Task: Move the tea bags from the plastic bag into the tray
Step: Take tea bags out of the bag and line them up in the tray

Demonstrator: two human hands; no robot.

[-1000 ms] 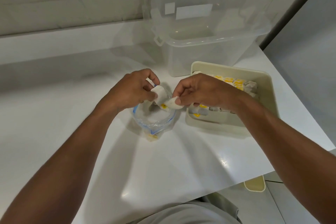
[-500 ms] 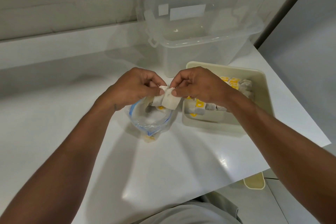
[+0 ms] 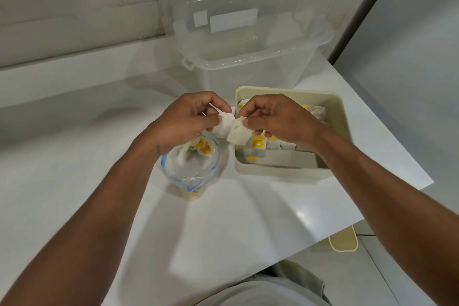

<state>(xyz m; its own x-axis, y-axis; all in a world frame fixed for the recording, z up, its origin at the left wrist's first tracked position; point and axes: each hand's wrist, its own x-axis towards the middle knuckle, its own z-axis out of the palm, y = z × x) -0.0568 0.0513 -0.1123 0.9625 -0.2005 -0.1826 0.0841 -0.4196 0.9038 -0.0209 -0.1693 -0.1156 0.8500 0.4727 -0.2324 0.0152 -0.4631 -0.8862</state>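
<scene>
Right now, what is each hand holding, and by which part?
Left hand pinches one tea bag by its left edge; right hand pinches a second tea bag by its upper right corner. The bags touch.

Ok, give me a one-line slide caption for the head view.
Left hand and right hand each pinch a tea bag, held between the open plastic bag and the part-filled tray.

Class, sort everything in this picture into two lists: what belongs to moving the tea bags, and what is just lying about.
Belongs to the job: left hand, right hand, the tea bags they pinch, plastic bag, tray.

Just lying about: clear storage box, cream object on the floor.
</scene>
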